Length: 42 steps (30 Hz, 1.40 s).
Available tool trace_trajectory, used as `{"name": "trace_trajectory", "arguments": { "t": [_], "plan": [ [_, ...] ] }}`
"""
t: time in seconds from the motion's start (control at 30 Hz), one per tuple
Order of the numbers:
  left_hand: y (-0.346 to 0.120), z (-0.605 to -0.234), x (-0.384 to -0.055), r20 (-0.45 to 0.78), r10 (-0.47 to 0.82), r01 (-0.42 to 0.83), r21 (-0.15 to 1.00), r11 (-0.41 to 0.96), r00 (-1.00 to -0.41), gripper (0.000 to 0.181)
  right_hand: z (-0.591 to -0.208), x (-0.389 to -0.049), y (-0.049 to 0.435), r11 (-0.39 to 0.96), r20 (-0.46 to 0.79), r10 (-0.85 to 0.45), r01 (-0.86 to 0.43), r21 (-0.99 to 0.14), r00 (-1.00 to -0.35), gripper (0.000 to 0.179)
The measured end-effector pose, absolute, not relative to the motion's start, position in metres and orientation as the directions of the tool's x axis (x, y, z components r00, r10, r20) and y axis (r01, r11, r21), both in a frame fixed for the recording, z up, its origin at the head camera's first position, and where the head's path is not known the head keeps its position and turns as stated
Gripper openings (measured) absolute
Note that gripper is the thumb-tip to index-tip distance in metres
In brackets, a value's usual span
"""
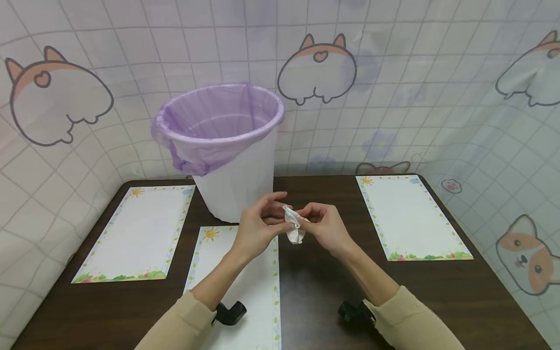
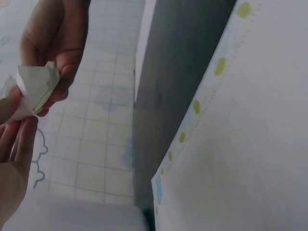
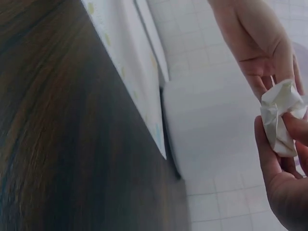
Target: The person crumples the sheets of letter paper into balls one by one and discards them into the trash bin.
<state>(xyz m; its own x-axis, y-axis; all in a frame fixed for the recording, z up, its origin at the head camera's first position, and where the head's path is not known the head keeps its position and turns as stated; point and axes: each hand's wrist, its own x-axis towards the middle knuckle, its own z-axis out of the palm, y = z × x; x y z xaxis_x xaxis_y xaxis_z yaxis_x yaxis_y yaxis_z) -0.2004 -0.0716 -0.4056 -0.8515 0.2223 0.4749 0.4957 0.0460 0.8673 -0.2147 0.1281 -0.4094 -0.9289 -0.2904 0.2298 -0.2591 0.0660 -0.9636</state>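
Above the dark table, both hands meet at a crumpled piece of white paper (image 1: 295,235). My left hand (image 1: 255,231) pinches its left side between thumb and fingers. From the other side, my right hand (image 1: 330,228) grips it with thumb and fingertips. Folds and a pointed edge of the paper (image 2: 38,84) show in the left wrist view. In the right wrist view the paper (image 3: 280,113) looks bunched into a small wad, partly covered by the fingers.
A white bin (image 1: 245,180) with a purple liner (image 1: 197,150) stands at the back, just beyond the left hand. Bordered sheets lie on the table (image 1: 323,301): a left sheet (image 1: 135,233), a middle sheet (image 1: 245,301) under the left forearm, and a right sheet (image 1: 407,218).
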Motion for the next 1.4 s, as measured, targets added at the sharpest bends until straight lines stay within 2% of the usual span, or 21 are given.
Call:
{"name": "trace_trajectory", "arguments": {
  "t": [0.23, 0.47, 0.63, 0.87, 1.03, 1.17, 1.23, 1.3, 1.4],
  "plan": [
    [-0.077, -0.406, -0.199, 0.452, 0.275, 0.484, 0.873, 0.056, -0.848, 0.041, -0.412, -0.213, 0.131, 0.03, 0.212, -0.312, -0.233, -0.972, -0.926, 0.006],
    [-0.081, -0.407, -0.2, 0.443, 0.348, 0.466, 0.884, -0.018, -0.826, 0.038, -0.411, -0.211, 0.134, -0.035, 0.19, -0.313, -0.189, -0.981, -0.931, 0.014],
    [-0.079, -0.409, -0.197, 0.465, 0.293, 0.495, 0.868, 0.037, -0.836, 0.027, -0.413, -0.209, 0.13, 0.006, 0.187, -0.304, -0.198, -0.98, -0.934, 0.011],
    [-0.071, -0.408, -0.195, 0.493, 0.157, 0.512, 0.851, 0.118, -0.856, 0.016, -0.411, -0.206, 0.122, 0.09, 0.259, -0.251, -0.289, -0.953, -0.933, 0.007],
    [-0.073, -0.405, -0.2, 0.356, 0.088, 0.36, 0.932, 0.034, -0.93, 0.014, -0.409, -0.208, 0.126, 0.037, 0.266, -0.344, -0.296, -0.954, -0.901, 0.017],
    [-0.079, -0.4, -0.203, 0.211, 0.055, 0.204, 0.972, -0.116, -0.976, 0.016, -0.41, -0.209, 0.138, -0.09, 0.277, -0.519, -0.27, -0.959, -0.809, 0.042],
    [-0.081, -0.397, -0.203, 0.162, 0.069, 0.145, 0.969, -0.198, -0.984, 0.016, -0.411, -0.211, 0.143, -0.149, 0.317, -0.567, -0.284, -0.947, -0.761, 0.052],
    [-0.081, -0.394, -0.203, 0.128, 0.096, 0.098, 0.958, -0.27, -0.987, 0.016, -0.412, -0.212, 0.145, -0.197, 0.375, -0.572, -0.322, -0.926, -0.73, 0.057],
    [-0.08, -0.392, -0.201, 0.084, 0.129, 0.035, 0.939, -0.343, -0.988, 0.015, -0.414, -0.211, 0.142, -0.22, 0.467, -0.511, -0.416, -0.882, -0.721, 0.053]
  ]
}}
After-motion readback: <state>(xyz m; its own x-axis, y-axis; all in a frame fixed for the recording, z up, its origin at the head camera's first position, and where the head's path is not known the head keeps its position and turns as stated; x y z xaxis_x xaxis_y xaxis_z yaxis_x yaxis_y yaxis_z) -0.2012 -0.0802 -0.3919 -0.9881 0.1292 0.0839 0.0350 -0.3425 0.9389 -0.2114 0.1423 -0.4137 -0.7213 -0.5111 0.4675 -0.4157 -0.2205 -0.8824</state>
